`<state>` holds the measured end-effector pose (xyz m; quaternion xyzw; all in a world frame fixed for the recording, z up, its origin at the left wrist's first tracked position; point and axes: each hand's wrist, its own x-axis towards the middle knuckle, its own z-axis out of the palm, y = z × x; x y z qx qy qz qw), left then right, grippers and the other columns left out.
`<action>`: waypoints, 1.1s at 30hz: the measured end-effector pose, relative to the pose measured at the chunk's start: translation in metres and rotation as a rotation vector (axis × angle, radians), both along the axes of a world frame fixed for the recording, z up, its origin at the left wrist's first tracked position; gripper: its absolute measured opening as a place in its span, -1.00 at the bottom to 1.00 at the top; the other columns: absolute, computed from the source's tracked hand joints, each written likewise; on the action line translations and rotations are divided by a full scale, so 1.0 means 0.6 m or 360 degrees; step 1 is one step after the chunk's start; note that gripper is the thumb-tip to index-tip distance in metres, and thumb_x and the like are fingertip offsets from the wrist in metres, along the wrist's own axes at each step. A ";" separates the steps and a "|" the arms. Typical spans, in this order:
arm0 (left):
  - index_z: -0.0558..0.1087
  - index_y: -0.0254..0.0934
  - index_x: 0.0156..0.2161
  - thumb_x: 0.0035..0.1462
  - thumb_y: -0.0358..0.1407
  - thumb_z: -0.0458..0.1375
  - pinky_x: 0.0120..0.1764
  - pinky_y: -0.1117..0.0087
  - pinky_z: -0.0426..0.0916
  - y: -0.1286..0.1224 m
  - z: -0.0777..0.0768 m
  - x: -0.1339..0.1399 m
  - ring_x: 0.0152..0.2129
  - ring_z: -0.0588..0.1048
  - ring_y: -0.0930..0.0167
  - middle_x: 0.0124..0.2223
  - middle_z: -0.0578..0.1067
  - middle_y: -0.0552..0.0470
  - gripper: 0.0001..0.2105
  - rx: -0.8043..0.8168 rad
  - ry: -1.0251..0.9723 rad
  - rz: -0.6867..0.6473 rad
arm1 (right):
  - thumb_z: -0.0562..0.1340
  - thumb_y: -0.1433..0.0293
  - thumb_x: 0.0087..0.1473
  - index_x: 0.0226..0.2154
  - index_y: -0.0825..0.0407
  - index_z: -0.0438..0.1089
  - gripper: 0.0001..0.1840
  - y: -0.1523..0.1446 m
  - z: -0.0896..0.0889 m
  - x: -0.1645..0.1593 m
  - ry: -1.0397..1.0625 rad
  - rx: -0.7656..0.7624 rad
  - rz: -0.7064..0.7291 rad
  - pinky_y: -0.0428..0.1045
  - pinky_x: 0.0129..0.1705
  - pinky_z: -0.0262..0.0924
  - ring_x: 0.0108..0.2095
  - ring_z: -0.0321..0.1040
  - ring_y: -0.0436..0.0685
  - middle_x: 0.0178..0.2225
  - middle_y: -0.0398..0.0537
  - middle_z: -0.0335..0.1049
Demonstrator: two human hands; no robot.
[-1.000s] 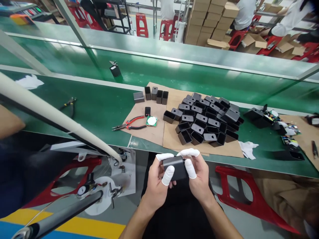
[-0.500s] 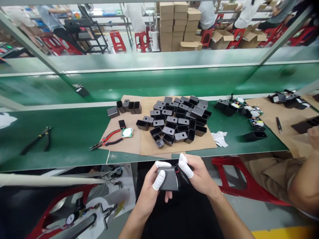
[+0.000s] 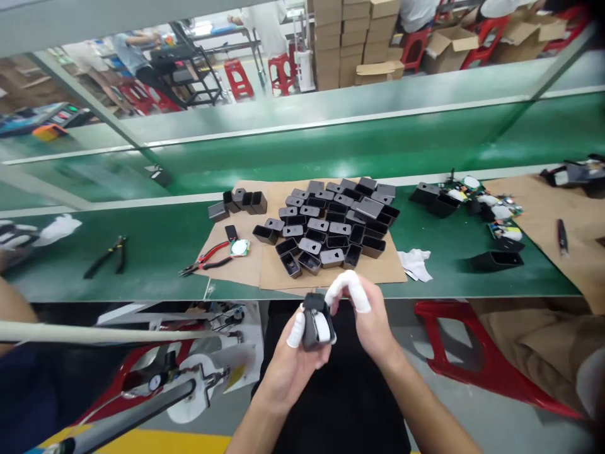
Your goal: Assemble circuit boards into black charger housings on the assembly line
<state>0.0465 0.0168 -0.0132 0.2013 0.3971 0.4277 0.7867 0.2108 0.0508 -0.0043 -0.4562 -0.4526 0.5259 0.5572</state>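
A small black plastic case (image 3: pixel 312 331) is tilted up in my left hand (image 3: pixel 288 359), its open end facing me. My left thumb, in a white finger cot, presses on its side while the fingers wrap underneath. Inside the opening a white part (image 3: pixel 322 326) shows, and a black end piece (image 3: pixel 314 301) stands at the upper edge. My right hand (image 3: pixel 366 312) is curled at the case's upper right side, with white-covered fingers bent and fingertips against its edge. Its exact grip is partly hidden.
Many black cases (image 3: pixel 326 230) sit on cardboard (image 3: pixel 392 271) ahead. Red-handled pliers (image 3: pixel 208 257), a small circuit board (image 3: pixel 239 248) and black-handled pliers (image 3: pixel 108 257) lie left. White cloth (image 3: pixel 416 263) and loose boards (image 3: pixel 501 211) lie right. A red stool (image 3: pixel 432 334) stands lower right.
The case has turned from side-on to open end toward me, showing the white part. My right hand has shifted to its upper edge. The view has moved; a co-worker's arm now shows at left.
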 end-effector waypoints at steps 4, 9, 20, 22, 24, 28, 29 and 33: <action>0.51 -0.11 0.05 0.36 0.04 0.27 -0.27 0.41 0.46 0.009 0.003 0.001 -0.27 0.55 0.40 -0.07 0.57 -0.01 -0.67 0.0210 0.0205 0.0405 | 0.47 0.29 0.18 0.07 -0.12 0.54 -0.60 -0.036 -0.022 -0.040 -0.0173 0.0331 -0.0265 0.15 0.01 0.44 -0.08 0.53 0.23 -0.06 0.00 0.57; 0.48 -0.09 0.12 0.31 -0.01 0.33 0.08 0.26 0.50 0.007 -0.019 -0.028 0.03 0.57 0.28 0.12 0.56 -0.04 -0.63 0.0362 0.0367 0.0675 | 0.44 0.43 0.22 0.17 -0.19 0.56 -0.53 -0.032 -0.029 -0.092 -0.0366 0.0513 -0.0015 0.26 0.20 0.45 0.15 0.52 0.29 0.17 0.07 0.55; 0.50 -0.18 0.06 0.38 -0.11 0.22 0.17 0.12 0.43 0.110 -0.092 -0.209 0.01 0.56 0.24 0.03 0.56 -0.10 -0.73 0.1014 0.1583 0.0884 | 0.31 0.44 0.36 0.16 -0.17 0.59 -0.62 0.065 -0.094 -0.211 -0.0835 0.0888 -0.0079 0.23 0.19 0.48 0.14 0.55 0.26 0.15 0.13 0.55; 0.51 -0.20 0.03 0.37 -0.17 0.24 0.21 0.08 0.38 0.144 -0.100 -0.249 0.03 0.51 0.23 0.02 0.52 -0.09 -0.78 0.1118 0.1665 0.0876 | 0.29 0.43 0.38 0.18 -0.12 0.57 -0.62 0.086 -0.115 -0.240 -0.0985 0.0950 -0.0142 0.22 0.19 0.50 0.16 0.55 0.27 0.16 0.17 0.54; 0.52 -0.21 0.00 0.35 -0.24 0.22 0.20 0.07 0.38 0.168 -0.108 -0.276 0.02 0.50 0.23 0.00 0.50 -0.09 -0.82 0.1252 0.1701 0.0783 | 0.29 0.45 0.38 0.19 -0.09 0.57 -0.62 0.097 -0.132 -0.263 -0.1168 0.1036 -0.0244 0.23 0.18 0.52 0.18 0.55 0.31 0.17 0.20 0.54; 0.51 -0.20 0.06 0.24 -0.35 0.25 0.17 0.07 0.42 0.167 -0.118 -0.291 0.03 0.50 0.21 0.02 0.50 -0.11 -0.72 0.1480 0.1663 0.0557 | 0.30 0.52 0.35 0.21 -0.10 0.54 -0.56 0.086 -0.135 -0.291 -0.1275 0.1128 -0.0427 0.21 0.18 0.54 0.16 0.57 0.32 0.19 0.19 0.53; 0.49 -0.20 0.12 0.17 -0.36 0.30 0.19 0.06 0.42 0.159 -0.120 -0.289 0.07 0.50 0.18 0.06 0.49 -0.12 -0.61 0.1525 0.1646 0.0502 | 0.31 0.52 0.34 0.20 -0.11 0.54 -0.56 0.079 -0.127 -0.298 -0.1220 0.1109 -0.0442 0.20 0.18 0.54 0.15 0.57 0.30 0.19 0.17 0.53; 0.28 -0.22 0.34 0.03 -0.32 0.43 0.23 0.01 0.43 0.116 -0.125 -0.281 0.17 0.50 0.09 0.22 0.47 -0.24 -0.23 0.1383 0.1513 0.0499 | 0.35 0.46 0.31 0.05 -0.09 0.60 -0.71 0.057 -0.070 -0.333 -0.0951 0.0901 -0.0226 0.11 0.01 0.59 0.03 0.61 0.24 0.09 0.11 0.57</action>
